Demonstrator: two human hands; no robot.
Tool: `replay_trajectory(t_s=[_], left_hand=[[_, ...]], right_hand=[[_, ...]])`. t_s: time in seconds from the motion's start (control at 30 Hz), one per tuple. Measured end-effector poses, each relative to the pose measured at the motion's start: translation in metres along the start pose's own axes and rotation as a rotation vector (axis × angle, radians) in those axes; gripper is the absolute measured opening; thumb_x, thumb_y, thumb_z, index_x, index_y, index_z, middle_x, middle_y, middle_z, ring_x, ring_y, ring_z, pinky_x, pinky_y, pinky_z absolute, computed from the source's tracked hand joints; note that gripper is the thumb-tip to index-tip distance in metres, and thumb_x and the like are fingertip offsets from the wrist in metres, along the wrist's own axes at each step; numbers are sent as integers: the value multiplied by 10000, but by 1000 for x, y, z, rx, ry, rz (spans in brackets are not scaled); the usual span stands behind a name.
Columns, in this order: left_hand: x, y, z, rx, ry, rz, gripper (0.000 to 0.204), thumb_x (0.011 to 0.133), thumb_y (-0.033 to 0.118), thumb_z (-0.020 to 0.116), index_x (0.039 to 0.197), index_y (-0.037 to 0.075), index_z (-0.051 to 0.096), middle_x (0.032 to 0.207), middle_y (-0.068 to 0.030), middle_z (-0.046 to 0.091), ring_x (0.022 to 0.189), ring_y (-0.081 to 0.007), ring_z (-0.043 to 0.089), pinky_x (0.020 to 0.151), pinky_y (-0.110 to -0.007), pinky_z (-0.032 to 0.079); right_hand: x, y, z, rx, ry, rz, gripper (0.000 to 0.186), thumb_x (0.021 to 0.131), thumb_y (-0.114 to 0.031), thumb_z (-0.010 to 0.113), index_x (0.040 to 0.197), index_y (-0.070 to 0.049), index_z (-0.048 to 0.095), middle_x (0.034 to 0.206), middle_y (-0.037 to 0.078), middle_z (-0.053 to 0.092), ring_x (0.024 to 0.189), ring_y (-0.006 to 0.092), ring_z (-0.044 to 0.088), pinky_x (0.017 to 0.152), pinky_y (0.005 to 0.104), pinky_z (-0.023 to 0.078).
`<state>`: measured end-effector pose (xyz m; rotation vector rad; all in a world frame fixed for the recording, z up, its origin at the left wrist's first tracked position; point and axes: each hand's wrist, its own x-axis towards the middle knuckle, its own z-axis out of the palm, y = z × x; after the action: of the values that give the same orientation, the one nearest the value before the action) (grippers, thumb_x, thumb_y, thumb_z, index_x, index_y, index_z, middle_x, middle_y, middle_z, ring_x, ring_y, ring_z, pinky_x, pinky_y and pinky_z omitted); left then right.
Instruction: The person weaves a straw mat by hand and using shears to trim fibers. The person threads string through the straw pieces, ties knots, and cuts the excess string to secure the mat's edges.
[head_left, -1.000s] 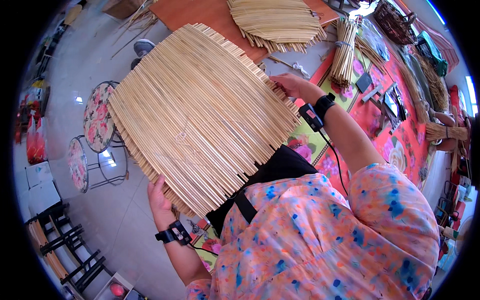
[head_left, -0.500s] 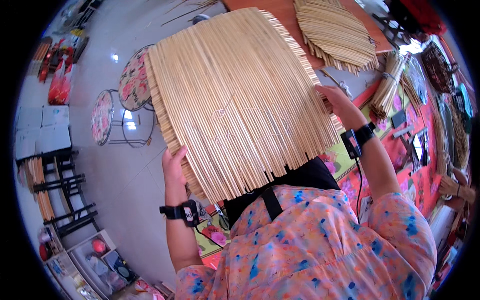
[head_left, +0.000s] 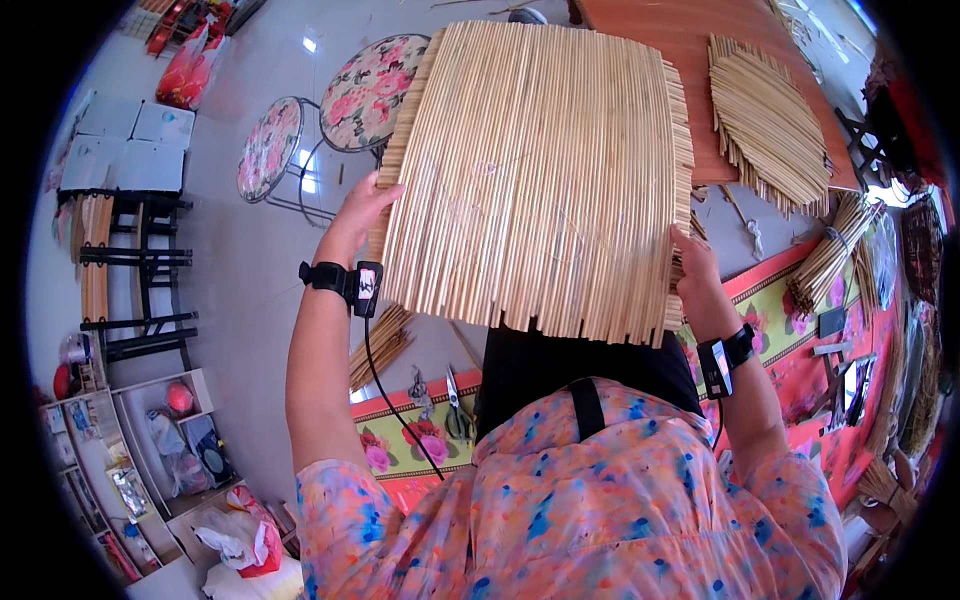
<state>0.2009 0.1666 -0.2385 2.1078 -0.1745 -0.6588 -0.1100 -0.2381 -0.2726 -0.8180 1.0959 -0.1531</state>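
Pale floor (head_left: 240, 260), stalk panel (head_left: 530, 170) between left hand (head_left: 356, 218) and right hand (head_left: 697, 266), both pinching it

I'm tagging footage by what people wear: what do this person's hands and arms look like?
The left hand and right hand are ungloved. Each wrist wears a black strap with a small black box bearing a pale label; a thin black cable runs from each box. The short sleeves are pinkish-orange with blue splotches.
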Motion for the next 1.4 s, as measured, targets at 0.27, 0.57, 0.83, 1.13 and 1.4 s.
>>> replay_trajectory(t_s=[0.27,0.57,0.83,1.13,1.4], left_hand=[[-67,48,44,656,404,561,363,747,130,695,1081,57,574,1149,-160,541,1104,-326,495,959,-375,405],[-118,46,97,804,454,549,128,686,85,714,702,49,592,795,-88,555,827,-280,547,713,-388,450],[-111,35,94,915,427,479,59,782,102,608,784,49,583,805,-108,587,783,-291,576,669,-400,464],[-168,127,112,-740,-288,50,142,949,173,478,954,36,515,825,-86,624,652,-115,584,572,-225,489],[-185,160,165,-867,-351,115,135,955,176,464,958,46,500,857,-105,625,713,-143,618,621,-242,527]], right_hand=[[18,29,-5,127,-26,153,298,871,-243,618,1036,-2,558,948,113,618,784,257,640,642,436,550],[2,45,15,187,7,133,406,848,-208,634,1162,23,520,1096,113,591,945,257,605,799,422,519],[4,40,-3,86,-324,191,331,859,-200,596,1127,-14,542,1004,75,613,880,221,607,758,392,506],[-67,-2,-5,-89,-242,-417,147,836,-34,575,982,-36,582,821,-9,564,627,63,463,560,192,363],[-143,4,57,-164,-1036,-237,394,902,-58,528,1277,-11,418,1125,81,545,837,115,554,773,257,479]])
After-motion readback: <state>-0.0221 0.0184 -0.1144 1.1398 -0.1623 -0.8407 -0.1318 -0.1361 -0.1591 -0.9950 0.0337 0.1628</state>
